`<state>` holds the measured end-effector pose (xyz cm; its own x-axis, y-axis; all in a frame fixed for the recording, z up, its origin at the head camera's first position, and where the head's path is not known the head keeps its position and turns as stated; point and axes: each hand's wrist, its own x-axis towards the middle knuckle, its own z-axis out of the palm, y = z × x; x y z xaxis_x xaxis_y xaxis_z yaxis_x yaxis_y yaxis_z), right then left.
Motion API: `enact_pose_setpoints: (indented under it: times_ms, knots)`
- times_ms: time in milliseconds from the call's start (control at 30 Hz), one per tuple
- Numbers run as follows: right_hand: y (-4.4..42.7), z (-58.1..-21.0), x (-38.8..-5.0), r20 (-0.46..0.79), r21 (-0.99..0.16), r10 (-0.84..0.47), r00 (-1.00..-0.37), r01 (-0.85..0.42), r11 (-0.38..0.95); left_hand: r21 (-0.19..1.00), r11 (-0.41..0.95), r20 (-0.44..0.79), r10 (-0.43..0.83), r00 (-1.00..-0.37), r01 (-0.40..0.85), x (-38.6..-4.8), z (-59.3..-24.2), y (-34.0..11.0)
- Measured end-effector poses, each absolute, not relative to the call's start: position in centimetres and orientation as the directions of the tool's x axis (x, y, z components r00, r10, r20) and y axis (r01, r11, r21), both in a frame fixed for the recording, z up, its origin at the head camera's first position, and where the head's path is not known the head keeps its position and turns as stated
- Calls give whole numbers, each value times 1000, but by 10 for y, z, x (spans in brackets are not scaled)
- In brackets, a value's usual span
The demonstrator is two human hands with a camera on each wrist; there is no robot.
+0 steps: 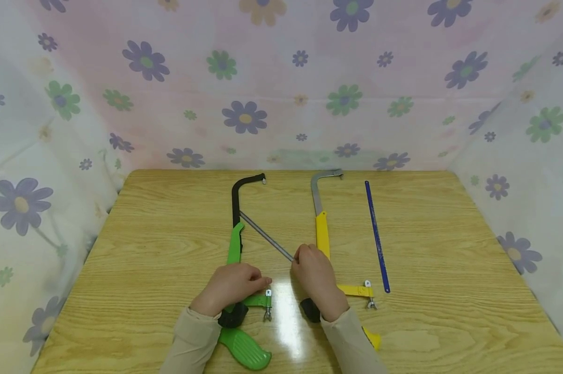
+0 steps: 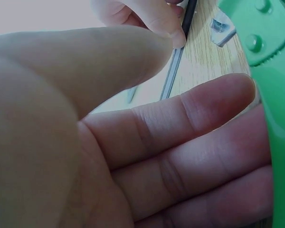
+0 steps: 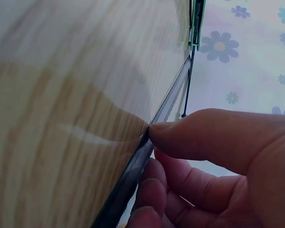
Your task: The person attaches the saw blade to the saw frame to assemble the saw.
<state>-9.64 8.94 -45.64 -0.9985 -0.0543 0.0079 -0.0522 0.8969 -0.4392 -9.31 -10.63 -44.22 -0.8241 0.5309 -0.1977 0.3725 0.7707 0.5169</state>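
My right hand (image 1: pixel 317 278) pinches a grey hacksaw blade (image 1: pixel 266 236) between thumb and fingers. The blade slants up-left over the table, its far end by the black bar of a green hacksaw frame (image 1: pixel 234 246). In the right wrist view the toothed edge of the blade (image 3: pixel 168 104) shows beside the thumb. My left hand (image 1: pixel 233 285) lies over the lower part of the green frame, above its black grip and green handle. The left wrist view has its fingers (image 2: pixel 218 102) fairly straight, their tips at the green frame (image 2: pixel 280 95); the thumb stands apart.
A yellow hacksaw frame (image 1: pixel 323 234) lies right of the green one, partly under my right hand and forearm. Farther right is a blue hacksaw blade (image 1: pixel 377 236). Wing nuts stick out near both handles. Flowered cloth (image 1: pixel 281 78) closes off the wooden table's (image 1: pixel 426 249) back and sides.
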Motion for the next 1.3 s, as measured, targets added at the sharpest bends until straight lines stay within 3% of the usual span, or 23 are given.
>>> enact_pose_setpoints:
  times_ms: [567, 1300]
  knots:
    - [94, -457, -101, -1, -467, -58, -998, -51, 883, 523, 767, -199, 533, -823, 370, -93, -443, -106]
    - [92, -449, -107, -125, -448, -61, -990, 1, 894, 517, 772, -201, 530, -824, 371, -94, -445, -106]
